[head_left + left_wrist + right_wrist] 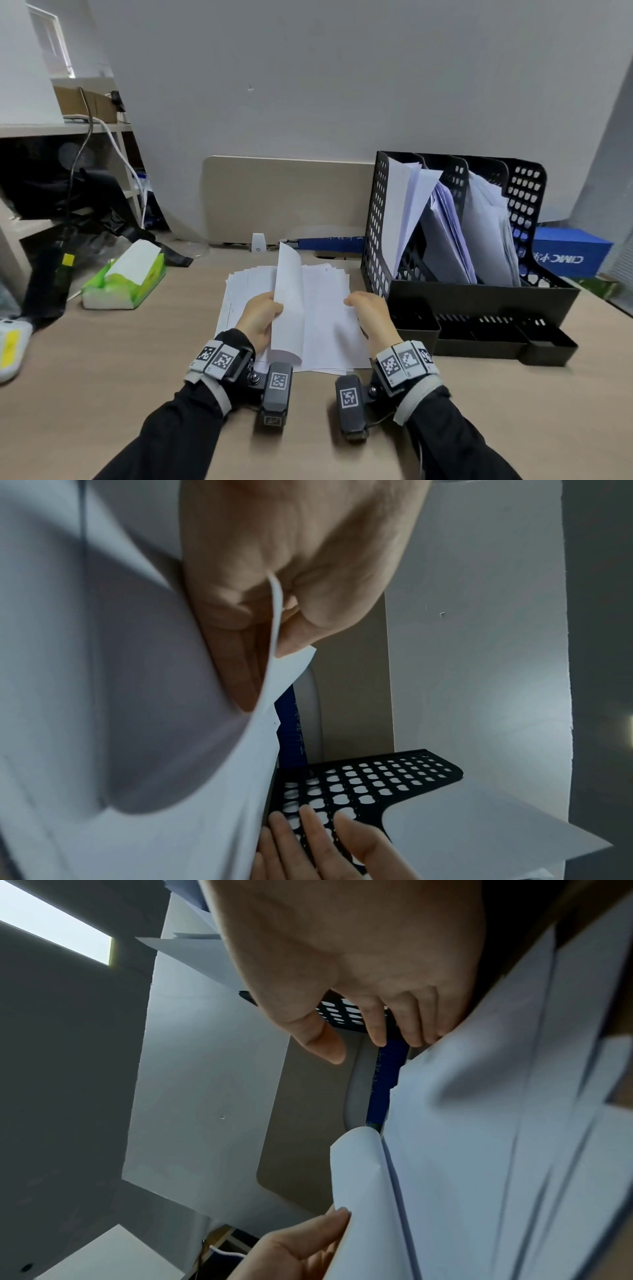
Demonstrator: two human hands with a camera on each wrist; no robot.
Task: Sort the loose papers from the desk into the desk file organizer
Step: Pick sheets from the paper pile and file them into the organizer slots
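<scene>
The loose papers (pixel 318 318) lie in a fanned pile on the desk (pixel 137 359), just in front of the person and just left of the black file organizer (pixel 479 294), whose three upright slots already hold sheets. The left hand (pixel 261 317) pinches a lifted sheet (pixel 289 301) between thumb and curled fingers, and this sheet stands up and curls over. The right hand (pixel 371 313) rests on the right edge of the pile with its fingers bent down to the paper; I cannot tell if it grips anything or only presses. Paper like this is, I think, very light, thin and floppy, and smooth sheets slide easily on each other (so one may pull its neighbour along). It seems best to take it near a long edge, with the other hand holding the pile still. Around are a green tissue pack (pixel 125 279) to the left, a blue box (pixel 572 251) behind the organizer, and a low tray (pixel 486 339) at the organizer's front. The sheets leaning out of the nearest slot could block a soft sheet that goes in.
</scene>
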